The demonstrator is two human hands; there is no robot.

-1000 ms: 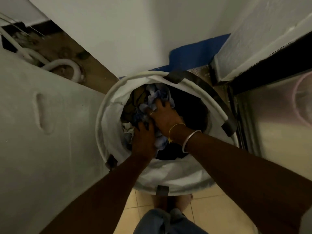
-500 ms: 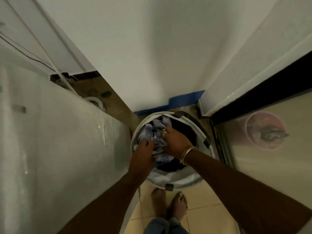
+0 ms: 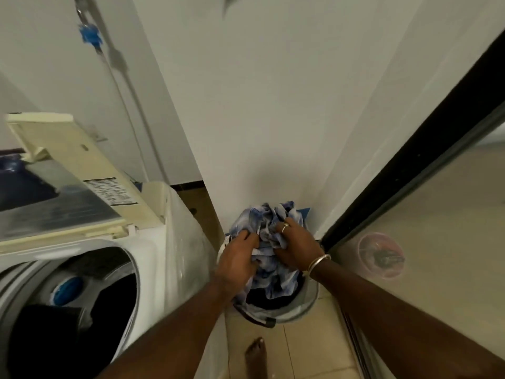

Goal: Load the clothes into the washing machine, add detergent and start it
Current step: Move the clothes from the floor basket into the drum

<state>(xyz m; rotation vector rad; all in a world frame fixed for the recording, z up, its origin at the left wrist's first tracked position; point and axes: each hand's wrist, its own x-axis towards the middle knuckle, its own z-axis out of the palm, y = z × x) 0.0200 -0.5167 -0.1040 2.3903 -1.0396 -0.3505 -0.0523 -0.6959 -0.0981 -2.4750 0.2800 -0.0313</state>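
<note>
Right now both hands are full of cloth. At about 6 o'clock from the view's centre, the left hand grips the near left side of a crumpled blue-and-white bundle, fingers curled deep into the folds. The right hand clutches the bundle's right side the same way, with a ring on one finger and a bangle at the wrist. The bundle is held between them above the basket, and its lower folds reach down to the basket's mouth. More dark cloth lies inside the basket, which is round and pale with dark trim and stands on the tiled floor, close against the wall.

At 8 o'clock is the washer, a white top-loader just beside the basket. Its lid is raised at 9 o'clock and leans back. The drum is open, with dark clothing in it at 7 o'clock and a round blue part on its wall.

At 3 to 4 o'clock runs a glass door with a dark frame, and a pink tub shows in the glass. A bare foot rests on the tiles at 6 o'clock, near the bottom edge. At 11 o'clock a hose wrapped with blue tape runs along the wall
</note>
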